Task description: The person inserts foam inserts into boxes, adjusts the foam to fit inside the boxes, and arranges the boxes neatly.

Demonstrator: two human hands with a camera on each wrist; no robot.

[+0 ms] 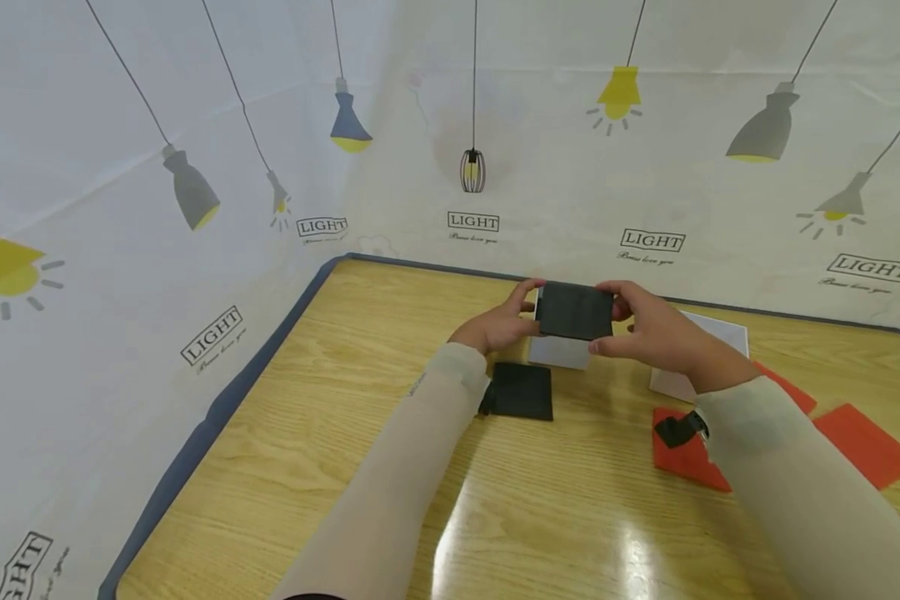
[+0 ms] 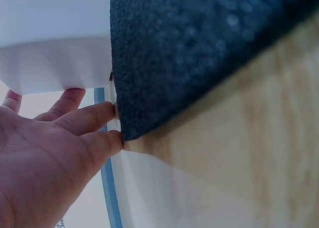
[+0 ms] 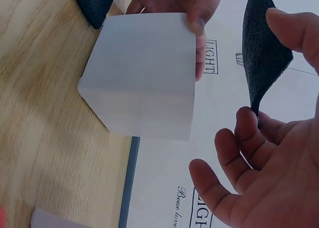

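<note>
My right hand (image 1: 663,337) pinches a thin black felt-like square (image 1: 574,310) between thumb and fingertips. In the right wrist view this square (image 3: 264,48) hangs slightly bent, apart from a white box (image 3: 139,53). My left hand (image 1: 495,327) grips that box by its edge, thumb on one face and fingers behind, as the right wrist view shows. From the head, the raised square covers most of the box (image 1: 558,353). Another black square (image 1: 523,390) lies on the table beside my left wrist.
Red square sheets (image 1: 866,446) lie on the wooden table (image 1: 322,450) at the right, partly under my right forearm. Behind that arm is another white object (image 1: 727,335). A cloth wall (image 1: 540,183) printed with lamps stands beyond the table's blue edge.
</note>
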